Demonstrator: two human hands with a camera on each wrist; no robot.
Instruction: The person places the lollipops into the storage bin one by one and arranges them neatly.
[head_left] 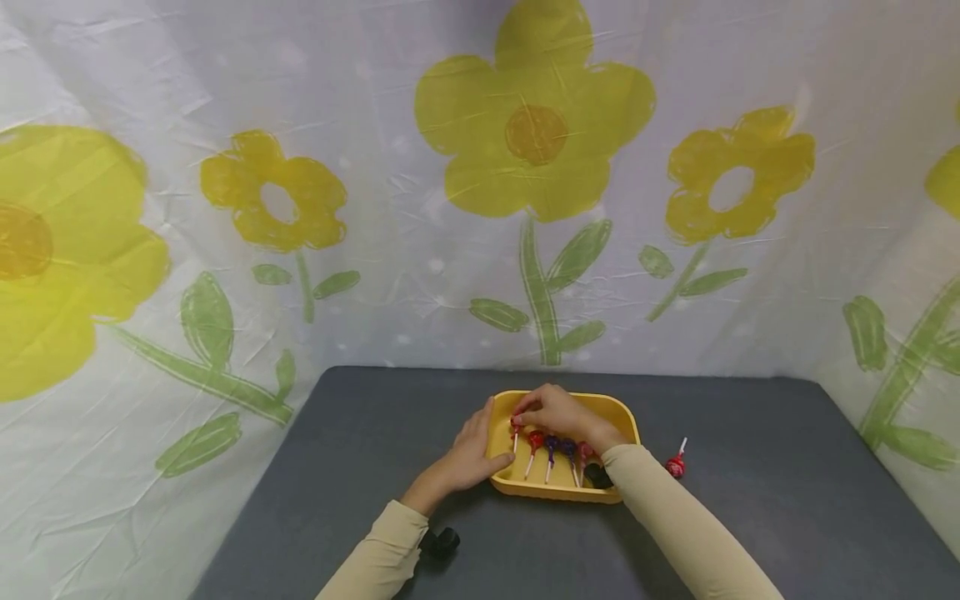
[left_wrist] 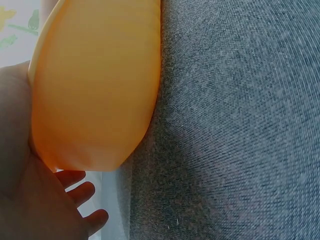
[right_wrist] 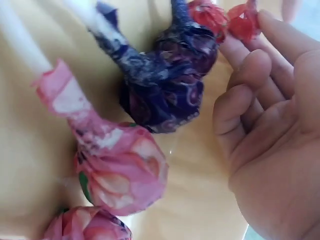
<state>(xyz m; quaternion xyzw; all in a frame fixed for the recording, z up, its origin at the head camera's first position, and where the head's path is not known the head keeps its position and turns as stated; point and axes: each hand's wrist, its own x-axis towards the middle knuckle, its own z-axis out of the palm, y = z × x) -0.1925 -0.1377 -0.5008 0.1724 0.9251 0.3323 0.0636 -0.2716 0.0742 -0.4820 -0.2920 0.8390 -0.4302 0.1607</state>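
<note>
My right hand (head_left: pixel 558 412) reaches into a yellow tray (head_left: pixel 525 489) and pinches a red-wrapped lollipop (right_wrist: pixel 243 22) near the tray's left end, its white stick pointing toward me. In a row to its right lie a red lollipop (head_left: pixel 536 438), two purple lollipops (right_wrist: pixel 162 100) and a pink one (right_wrist: pixel 122 170). Part of another pink wrapper (right_wrist: pixel 87 225) shows at the bottom of the right wrist view. My left hand (head_left: pixel 468 454) rests against the tray's left side with its fingers extended along the outside wall and its thumb at the front rim.
One red lollipop (head_left: pixel 676 467) lies on the dark grey table (head_left: pixel 757 500), right of the tray. Behind the table hangs a pale curtain (head_left: pixel 420 250) printed with yellow flowers. Black wrist devices (head_left: pixel 442 543) sit at both wrists.
</note>
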